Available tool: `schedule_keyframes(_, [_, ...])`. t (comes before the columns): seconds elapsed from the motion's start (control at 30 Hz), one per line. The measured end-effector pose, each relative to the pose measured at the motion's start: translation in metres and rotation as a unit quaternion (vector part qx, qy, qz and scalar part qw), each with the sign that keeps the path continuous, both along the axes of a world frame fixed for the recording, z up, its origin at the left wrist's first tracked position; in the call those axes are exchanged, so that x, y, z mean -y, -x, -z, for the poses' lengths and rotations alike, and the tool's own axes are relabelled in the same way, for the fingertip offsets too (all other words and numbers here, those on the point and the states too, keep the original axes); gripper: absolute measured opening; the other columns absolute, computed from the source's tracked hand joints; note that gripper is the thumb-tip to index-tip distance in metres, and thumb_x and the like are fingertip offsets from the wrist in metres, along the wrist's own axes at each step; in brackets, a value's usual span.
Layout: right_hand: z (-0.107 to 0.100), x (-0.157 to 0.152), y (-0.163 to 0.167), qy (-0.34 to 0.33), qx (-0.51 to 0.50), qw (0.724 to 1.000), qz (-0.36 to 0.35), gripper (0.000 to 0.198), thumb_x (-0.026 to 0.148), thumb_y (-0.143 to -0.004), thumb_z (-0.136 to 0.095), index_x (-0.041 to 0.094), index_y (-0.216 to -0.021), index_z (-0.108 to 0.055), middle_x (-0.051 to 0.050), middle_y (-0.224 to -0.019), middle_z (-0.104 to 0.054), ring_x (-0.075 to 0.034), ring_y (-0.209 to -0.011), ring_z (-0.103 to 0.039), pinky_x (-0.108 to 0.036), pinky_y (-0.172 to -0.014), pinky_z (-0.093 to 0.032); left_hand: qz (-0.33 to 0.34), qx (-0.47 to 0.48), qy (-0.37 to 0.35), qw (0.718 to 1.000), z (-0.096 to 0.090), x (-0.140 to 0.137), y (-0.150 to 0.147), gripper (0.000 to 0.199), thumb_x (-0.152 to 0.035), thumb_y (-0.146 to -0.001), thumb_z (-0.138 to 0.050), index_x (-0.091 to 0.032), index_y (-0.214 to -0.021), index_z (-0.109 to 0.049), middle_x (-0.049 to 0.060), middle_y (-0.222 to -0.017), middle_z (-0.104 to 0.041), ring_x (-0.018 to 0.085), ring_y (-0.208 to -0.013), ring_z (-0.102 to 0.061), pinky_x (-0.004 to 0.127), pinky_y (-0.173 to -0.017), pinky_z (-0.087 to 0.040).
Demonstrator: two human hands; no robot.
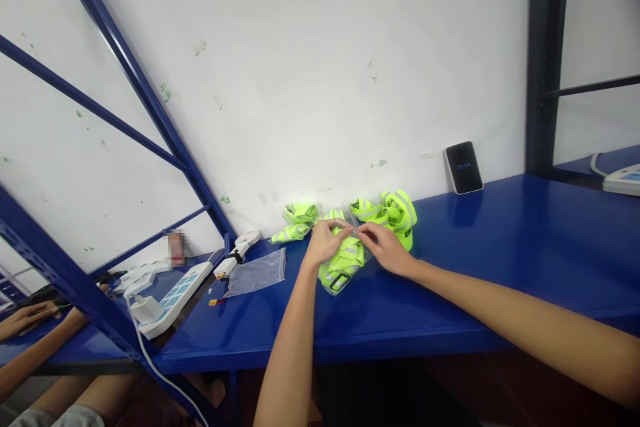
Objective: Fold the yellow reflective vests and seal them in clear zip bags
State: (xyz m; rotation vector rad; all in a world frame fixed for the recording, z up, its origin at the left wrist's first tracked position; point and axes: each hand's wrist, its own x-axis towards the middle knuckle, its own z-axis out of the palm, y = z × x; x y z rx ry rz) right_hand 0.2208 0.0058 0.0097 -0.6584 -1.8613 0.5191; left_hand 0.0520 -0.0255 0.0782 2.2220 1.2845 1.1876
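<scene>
A clear plastic bag with a folded neon-yellow reflective strap and a black buckle inside lies on the blue table. My left hand pinches the bag's top edge from the left. From the right, my right hand pinches the same edge, its fingertips close to the left ones. Behind my right hand sits a loose pile of neon-yellow reflective straps. To the left of the bag, against the wall, is another neon-yellow bundle, which seems to be in clear plastic too.
An empty clear bag lies left, beside a small white fan and a yellow connector with wires. A white power strip stands past them near the blue frame post. A clock-like device leans on the wall. A co-worker's hands are far left.
</scene>
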Motion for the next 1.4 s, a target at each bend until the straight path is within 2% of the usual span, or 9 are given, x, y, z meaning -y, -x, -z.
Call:
schedule_keyframes(0.17, [0.000, 0.000, -0.001, -0.005, 0.004, 1.000, -0.002, 0.024, 0.037, -0.094, -0.044, 0.019, -0.093, -0.060, -0.003, -0.083, -0.063, -0.018, -0.074, -0.056, -0.030, -0.068, -0.042, 0.014, 0.007, 0.008, 1.000, 0.000, 0.000, 0.001, 0.016, -0.028, -0.080, -0.060, -0.017, -0.077, -0.071, 0.005, -0.087, -0.073, 0.020, -0.084, -0.066, 0.031, -0.081, -0.049])
schedule_keyframes(0.67, [0.001, -0.001, -0.001, -0.035, 0.020, 0.999, 0.004, 0.024, 0.036, -0.095, -0.043, 0.018, -0.092, -0.060, -0.003, -0.080, -0.062, -0.017, -0.070, -0.055, -0.029, -0.066, -0.040, -0.022, 0.011, -0.024, 0.999, 0.010, 0.000, -0.003, 0.019, -0.029, -0.083, -0.058, -0.016, -0.078, -0.070, 0.006, -0.085, -0.073, 0.019, -0.082, -0.066, 0.030, -0.081, -0.047])
schedule_keyframes(1.1, [-0.001, 0.006, 0.001, -0.076, 0.009, 0.997, -0.003, 0.023, 0.033, -0.097, -0.041, 0.020, -0.091, -0.058, -0.004, -0.082, -0.060, -0.018, -0.076, -0.056, -0.030, -0.072, -0.043, 0.005, 0.011, -0.021, 1.000, 0.007, 0.008, -0.005, 0.020, -0.032, -0.084, -0.058, -0.016, -0.080, -0.069, 0.006, -0.087, -0.072, 0.019, -0.084, -0.065, 0.029, -0.081, -0.048])
schedule_keyframes(1.27, [-0.001, 0.010, 0.002, -0.118, 0.052, 0.992, 0.007, 0.020, 0.026, -0.098, -0.034, 0.020, -0.089, -0.051, -0.005, -0.080, -0.058, -0.018, -0.072, -0.054, -0.030, -0.068, -0.042, 0.002, 0.015, -0.025, 1.000, 0.008, 0.013, -0.004, 0.021, -0.033, -0.085, -0.058, -0.016, -0.080, -0.068, 0.006, -0.086, -0.072, 0.019, -0.084, -0.065, 0.030, -0.082, -0.048])
schedule_keyframes(1.4, [0.000, 0.009, -0.002, -0.120, 0.105, 0.987, -0.007, 0.018, 0.026, -0.098, -0.033, 0.021, -0.094, -0.050, -0.003, -0.074, -0.058, -0.017, -0.064, -0.054, -0.029, -0.062, -0.039, -0.005, 0.013, -0.022, 1.000, 0.006, 0.019, -0.002, 0.021, -0.034, -0.084, -0.059, -0.016, -0.080, -0.068, 0.007, -0.086, -0.072, 0.020, -0.084, -0.065, 0.031, -0.082, -0.048])
